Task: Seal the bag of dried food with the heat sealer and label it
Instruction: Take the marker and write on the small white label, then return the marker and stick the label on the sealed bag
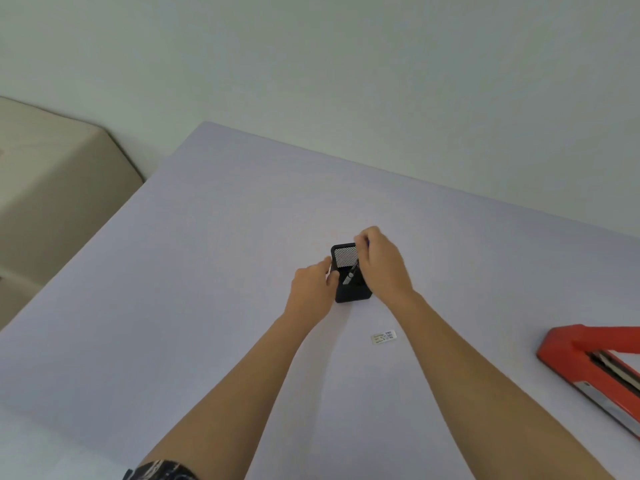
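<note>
While the left hand (313, 287) steadies the black mesh pen holder (349, 275), the right hand (379, 261) pinches a pen (350, 274) in it. Best lift straight up. Label (383, 337) lies near, heat sealer (595, 368) far right; no bag visible.

A black mesh pen holder (349, 271) stands upright on the pale lavender table (207, 271), right at the grip, with a dark pen (351, 271) tilted inside it. Far left of the grip, beyond the table edge, sits a beige upholstered seat (52, 174) against the plain wall (311, 64).
</note>
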The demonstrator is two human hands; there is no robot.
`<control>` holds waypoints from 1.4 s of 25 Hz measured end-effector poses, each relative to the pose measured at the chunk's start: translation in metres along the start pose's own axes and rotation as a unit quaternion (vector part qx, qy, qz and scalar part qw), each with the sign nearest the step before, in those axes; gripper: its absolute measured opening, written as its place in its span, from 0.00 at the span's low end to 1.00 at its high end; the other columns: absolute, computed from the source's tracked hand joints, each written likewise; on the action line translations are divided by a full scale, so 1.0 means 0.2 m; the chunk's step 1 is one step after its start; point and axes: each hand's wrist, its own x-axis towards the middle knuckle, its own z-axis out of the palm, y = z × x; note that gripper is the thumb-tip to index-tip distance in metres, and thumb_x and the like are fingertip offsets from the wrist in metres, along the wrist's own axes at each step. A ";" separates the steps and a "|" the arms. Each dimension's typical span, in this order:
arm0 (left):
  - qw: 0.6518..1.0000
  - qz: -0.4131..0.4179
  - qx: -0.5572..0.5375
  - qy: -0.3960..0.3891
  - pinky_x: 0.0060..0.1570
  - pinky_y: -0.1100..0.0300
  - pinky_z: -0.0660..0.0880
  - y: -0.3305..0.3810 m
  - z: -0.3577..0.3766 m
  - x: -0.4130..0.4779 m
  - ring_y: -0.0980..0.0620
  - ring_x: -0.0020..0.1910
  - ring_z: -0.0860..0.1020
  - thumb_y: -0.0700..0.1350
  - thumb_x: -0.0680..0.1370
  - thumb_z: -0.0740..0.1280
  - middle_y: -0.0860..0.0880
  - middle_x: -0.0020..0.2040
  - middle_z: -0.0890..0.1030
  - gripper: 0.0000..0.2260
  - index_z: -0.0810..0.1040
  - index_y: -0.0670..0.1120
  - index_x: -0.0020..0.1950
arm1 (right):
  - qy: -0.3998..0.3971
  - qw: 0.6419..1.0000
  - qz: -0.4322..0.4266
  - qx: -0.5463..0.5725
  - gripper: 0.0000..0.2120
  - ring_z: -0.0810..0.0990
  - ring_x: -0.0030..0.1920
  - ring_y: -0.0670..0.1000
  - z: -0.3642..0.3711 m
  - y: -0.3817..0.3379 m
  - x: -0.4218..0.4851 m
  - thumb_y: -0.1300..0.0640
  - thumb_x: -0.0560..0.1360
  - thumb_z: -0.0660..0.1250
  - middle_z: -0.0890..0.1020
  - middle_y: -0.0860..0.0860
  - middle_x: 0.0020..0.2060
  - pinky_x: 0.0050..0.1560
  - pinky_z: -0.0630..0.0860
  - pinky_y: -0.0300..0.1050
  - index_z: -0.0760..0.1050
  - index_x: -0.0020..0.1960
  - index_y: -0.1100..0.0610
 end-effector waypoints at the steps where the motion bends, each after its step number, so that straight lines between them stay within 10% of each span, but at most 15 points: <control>1: 1.000 0.008 -0.012 0.002 0.39 0.52 0.72 -0.01 0.01 0.01 0.40 0.40 0.78 0.41 0.78 0.57 0.41 0.40 0.80 0.08 0.75 0.40 0.49 | -0.004 1.000 -0.002 -0.024 0.10 0.76 0.42 0.56 0.04 0.01 0.00 0.55 0.80 0.53 0.76 0.53 0.42 0.41 0.70 0.48 0.69 0.48 0.60; 6: 0.999 0.029 0.001 0.016 0.39 0.51 0.72 -0.01 0.04 0.03 0.41 0.40 0.78 0.38 0.78 0.57 0.39 0.42 0.82 0.09 0.76 0.38 0.50 | 0.014 0.986 0.020 -0.166 0.17 0.70 0.58 0.59 0.08 0.06 0.06 0.52 0.79 0.56 0.69 0.57 0.60 0.56 0.66 0.53 0.68 0.64 0.58; 9: 0.996 0.036 -0.015 0.077 0.44 0.57 0.72 0.01 0.04 0.00 0.44 0.45 0.78 0.40 0.79 0.58 0.42 0.50 0.81 0.10 0.74 0.39 0.58 | -0.008 0.993 0.080 -0.091 0.26 0.62 0.66 0.57 -0.01 0.12 0.06 0.44 0.79 0.54 0.63 0.56 0.67 0.64 0.62 0.56 0.58 0.72 0.55; 12: 0.969 0.104 -0.068 0.211 0.43 0.71 0.69 -0.01 0.08 -0.12 0.53 0.41 0.75 0.38 0.78 0.63 0.46 0.49 0.78 0.11 0.77 0.40 0.58 | 0.044 0.993 0.104 0.043 0.16 0.72 0.61 0.56 -0.14 0.32 -0.09 0.54 0.79 0.56 0.70 0.56 0.62 0.61 0.68 0.48 0.70 0.65 0.56; 18: 0.995 0.098 -0.004 -0.010 0.45 0.56 0.76 -0.15 0.44 -0.27 0.46 0.41 0.78 0.39 0.75 0.68 0.43 0.48 0.78 0.09 0.81 0.40 0.54 | -0.107 0.987 0.116 0.009 0.14 0.74 0.41 0.44 -0.11 0.64 -0.54 0.57 0.74 0.67 0.73 0.51 0.50 0.52 0.75 0.44 0.76 0.60 0.54; 31: 0.995 0.088 -0.005 -0.043 0.48 0.53 0.76 -0.12 0.54 -0.23 0.45 0.46 0.77 0.35 0.72 0.68 0.43 0.47 0.78 0.05 0.80 0.39 0.46 | -0.084 0.993 0.059 0.050 0.02 0.76 0.45 0.48 -0.01 0.59 -0.66 0.60 0.73 0.69 0.79 0.48 0.42 0.49 0.75 0.42 0.77 0.45 0.55; 35: 0.993 0.020 -0.077 -0.084 0.40 0.72 0.71 -0.07 0.48 -0.24 0.53 0.38 0.76 0.38 0.73 0.67 0.48 0.40 0.81 0.02 0.78 0.44 0.43 | -0.080 0.970 0.144 0.177 0.04 0.80 0.43 0.41 -0.05 0.54 -0.68 0.61 0.73 0.69 0.82 0.45 0.41 0.46 0.75 0.32 0.78 0.44 0.52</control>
